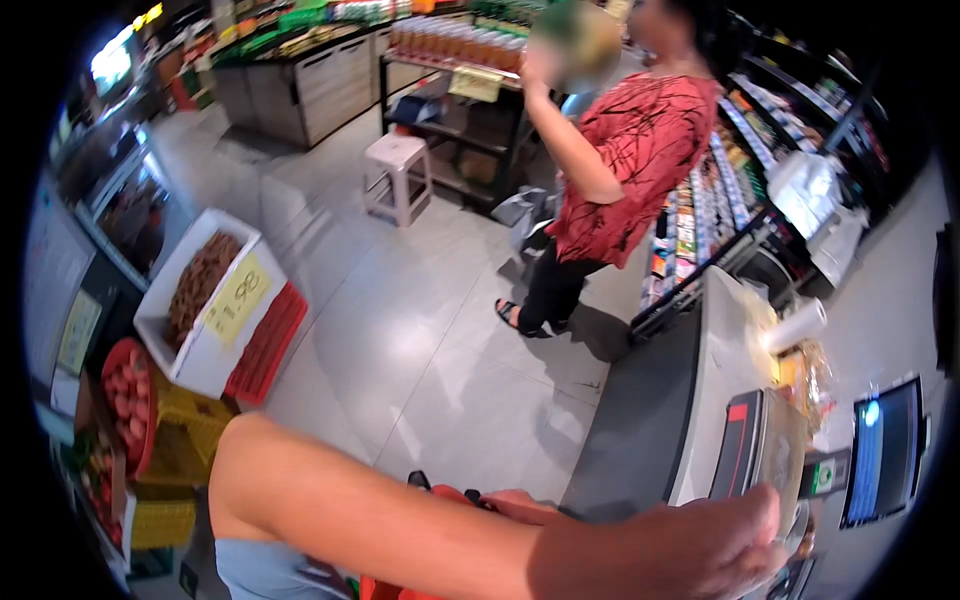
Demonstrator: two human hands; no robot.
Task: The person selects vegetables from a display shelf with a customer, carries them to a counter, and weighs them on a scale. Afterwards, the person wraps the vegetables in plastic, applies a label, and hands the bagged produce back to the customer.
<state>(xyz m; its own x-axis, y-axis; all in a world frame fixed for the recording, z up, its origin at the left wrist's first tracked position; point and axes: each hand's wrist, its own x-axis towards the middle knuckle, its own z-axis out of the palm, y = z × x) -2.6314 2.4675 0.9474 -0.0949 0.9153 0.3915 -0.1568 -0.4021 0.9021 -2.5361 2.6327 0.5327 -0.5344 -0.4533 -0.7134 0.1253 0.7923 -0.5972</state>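
My left forearm crosses the bottom of the head view from a light blue sleeve (270, 570). My left hand (680, 545) is over the counter (715, 370), close to the black and red device (745, 440). Its fingers are curled closed; whatever may be in them is hidden. Behind the forearm shows part of what looks like my right hand (522, 507), its fingers mostly covered. Small black pieces (418, 481) stand beside it, and something red (390, 588) peeks out below the arm.
A person in a red patterned top (645, 140) stands ahead by the shelves (700, 200), one arm raised. A white box (235, 320) with a price sign, a stool (398, 175) and yellow crates (165, 520) stand left. A screen (880, 455) is right.
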